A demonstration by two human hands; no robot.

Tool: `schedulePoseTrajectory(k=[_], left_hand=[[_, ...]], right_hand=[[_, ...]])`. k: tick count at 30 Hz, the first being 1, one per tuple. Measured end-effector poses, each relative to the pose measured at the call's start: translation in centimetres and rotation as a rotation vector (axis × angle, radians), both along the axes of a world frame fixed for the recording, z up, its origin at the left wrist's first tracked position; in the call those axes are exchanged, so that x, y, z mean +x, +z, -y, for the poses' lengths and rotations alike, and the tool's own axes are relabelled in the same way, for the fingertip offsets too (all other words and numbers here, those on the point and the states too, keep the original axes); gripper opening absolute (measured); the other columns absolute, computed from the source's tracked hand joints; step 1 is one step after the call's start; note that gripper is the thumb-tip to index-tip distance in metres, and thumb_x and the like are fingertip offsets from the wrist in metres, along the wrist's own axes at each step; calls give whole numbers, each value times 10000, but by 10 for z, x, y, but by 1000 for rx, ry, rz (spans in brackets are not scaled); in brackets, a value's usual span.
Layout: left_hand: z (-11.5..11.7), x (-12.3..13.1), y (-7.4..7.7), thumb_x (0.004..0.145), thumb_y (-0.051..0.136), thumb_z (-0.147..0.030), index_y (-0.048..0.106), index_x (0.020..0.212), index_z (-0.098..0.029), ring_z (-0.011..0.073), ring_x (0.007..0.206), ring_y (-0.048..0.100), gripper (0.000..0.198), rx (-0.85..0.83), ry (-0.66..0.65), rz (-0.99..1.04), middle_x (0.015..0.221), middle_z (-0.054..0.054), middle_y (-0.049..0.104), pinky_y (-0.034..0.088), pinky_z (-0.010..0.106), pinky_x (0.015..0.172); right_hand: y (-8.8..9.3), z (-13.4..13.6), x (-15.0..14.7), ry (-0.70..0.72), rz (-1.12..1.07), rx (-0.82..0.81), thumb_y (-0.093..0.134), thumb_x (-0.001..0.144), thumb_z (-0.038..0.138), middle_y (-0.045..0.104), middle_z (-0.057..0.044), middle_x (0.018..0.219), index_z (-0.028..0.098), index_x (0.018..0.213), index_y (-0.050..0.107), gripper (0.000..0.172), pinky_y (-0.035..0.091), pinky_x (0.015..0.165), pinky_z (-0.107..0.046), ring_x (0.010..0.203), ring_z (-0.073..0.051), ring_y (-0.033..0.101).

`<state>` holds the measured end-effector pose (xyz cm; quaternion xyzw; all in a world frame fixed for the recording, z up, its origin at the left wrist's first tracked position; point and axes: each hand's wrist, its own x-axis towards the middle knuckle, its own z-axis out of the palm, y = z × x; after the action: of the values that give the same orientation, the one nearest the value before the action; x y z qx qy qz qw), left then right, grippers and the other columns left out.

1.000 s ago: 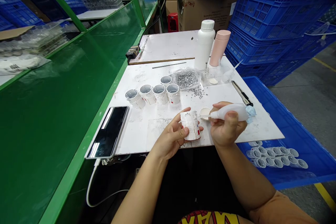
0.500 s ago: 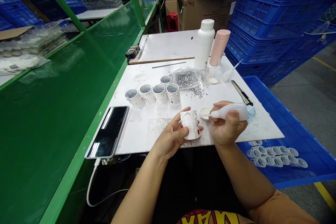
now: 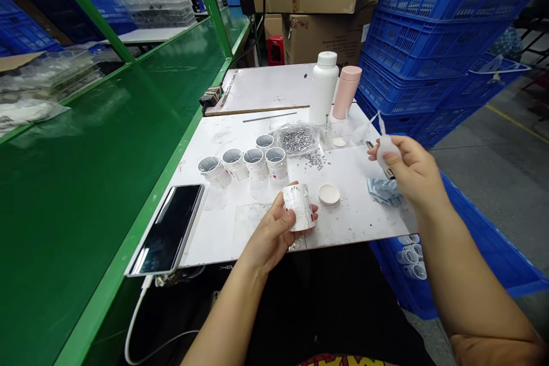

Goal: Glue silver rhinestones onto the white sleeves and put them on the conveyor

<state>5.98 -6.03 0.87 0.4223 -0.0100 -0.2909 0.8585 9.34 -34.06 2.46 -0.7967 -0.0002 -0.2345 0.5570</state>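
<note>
Left hand point(image 3: 274, 231) is wrapped around a cup point(image 3: 300, 207), a small white one with red marks on the label. It's held tilted just over the near edge of the board point(image 3: 355, 223), thumb on the side facing the camera. Right hand point(image 3: 414, 174) is way off to the right, closed around a squeeze bottle point(image 3: 385, 148) with the thin nozzle pointing up and away. So the hands are well apart and the nozzle is nowhere near the cup. Only the head view to go on here. Between the hands a round lid point(image 3: 329, 194) lies flat on the board, and just under the right hand there's a crumpled blue wipe point(image 3: 384, 191). Further back a row of cups point(image 3: 253, 161) stands open end up, next to a bag point(image 3: 295, 138) of tiny metal bits, some spilled loose beside it. Behind those, a white bottle point(image 3: 322, 87) and a pink bottle point(image 3: 346, 91) stand upright side by side. A phone point(image 3: 167, 229) lies at the left edge against the green rail, and a crate point(image 3: 501, 257) on the right has more cups lying in it. Reads like the cup is the piece being worked on with the bottle, caught with the bottle held clear. Getting the nozzle onto the cup would mean swinging the right hand back left and tipping the nozzle down, left hand steadying the cup.
</note>
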Motion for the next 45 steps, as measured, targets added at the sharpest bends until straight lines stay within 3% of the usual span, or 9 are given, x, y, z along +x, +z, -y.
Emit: schedulePoseTrajectory(k=[4, 11, 14, 16, 18, 21, 25, 34, 45], left_hand=[[-1, -1, 2, 790, 729, -391, 346, 1433, -247, 236, 952, 656, 762, -7, 10, -10, 1041, 107, 664, 513, 342, 814], [-4, -1, 0, 795, 726, -352, 325, 1446, -284, 179, 884, 645, 768, -70, 54, -33, 1035, 83, 647, 490, 270, 773], [-5, -1, -3, 777, 746, -336, 333, 1444, -298, 171, 890, 639, 785, -92, 65, -41, 1026, 70, 646, 483, 275, 805], [-4, -1, -3, 766, 756, -340, 336, 1442, -298, 172, 891, 638, 797, -92, 70, -44, 1018, 66, 645, 478, 283, 823], [-4, -1, -3, 764, 757, -346, 333, 1439, -295, 173, 886, 638, 799, -88, 70, -44, 1012, 66, 642, 474, 281, 819], [-3, -1, -3, 775, 747, -353, 334, 1429, -289, 172, 884, 634, 776, -100, 55, -26, 1007, 68, 633, 468, 269, 802], [-4, -1, -5, 796, 729, -340, 319, 1429, -284, 164, 882, 625, 756, -139, 40, -5, 1003, 69, 622, 456, 265, 821], [-6, -2, -6, 754, 768, -328, 309, 1450, -287, 172, 866, 617, 834, -159, 3, -23, 971, 57, 622, 431, 292, 857], [-5, -2, -5, 778, 739, -299, 290, 1452, -267, 168, 864, 615, 810, -140, -2, 2, 984, 64, 621, 419, 287, 869]], right_hand=[[-19, 16, 30, 129, -147, -69, 638, 796, 295, 709, -79, 1016, 172, 1031, 606, 266, 514, 865, -377, 924, -211, 681], [-37, 19, 52, -11, -269, -239, 648, 730, 235, 709, -101, 983, 162, 985, 592, 272, 494, 911, -367, 939, -226, 672], [-28, 14, 38, -172, -102, -336, 678, 718, 253, 676, -105, 1072, 177, 1071, 585, 372, 491, 892, -384, 957, -233, 648], [-18, 5, 24, -317, 140, -453, 661, 754, 268, 666, -89, 1005, 186, 1012, 617, 274, 487, 846, -379, 905, -226, 628], [-9, -8, 16, -179, 242, -562, 606, 819, 261, 660, -53, 850, 195, 873, 636, 90, 486, 730, -329, 750, -187, 608], [-3, -30, 23, 145, -16, -781, 528, 877, 212, 680, -47, 853, 185, 879, 641, 117, 463, 702, -288, 721, -165, 611], [-2, -48, 55, 227, -398, -1028, 515, 840, 131, 694, -113, 935, 150, 932, 661, 174, 426, 713, -293, 840, -221, 630], [1, -52, 96, 329, -567, -1106, 589, 746, 97, 688, -110, 826, 148, 781, 686, 115, 399, 610, -273, 743, -215, 624], [15, -42, 79, 638, -681, -1077, 616, 714, 86, 656, -30, 701, 174, 657, 622, 105, 368, 548, -243, 658, -154, 578]])
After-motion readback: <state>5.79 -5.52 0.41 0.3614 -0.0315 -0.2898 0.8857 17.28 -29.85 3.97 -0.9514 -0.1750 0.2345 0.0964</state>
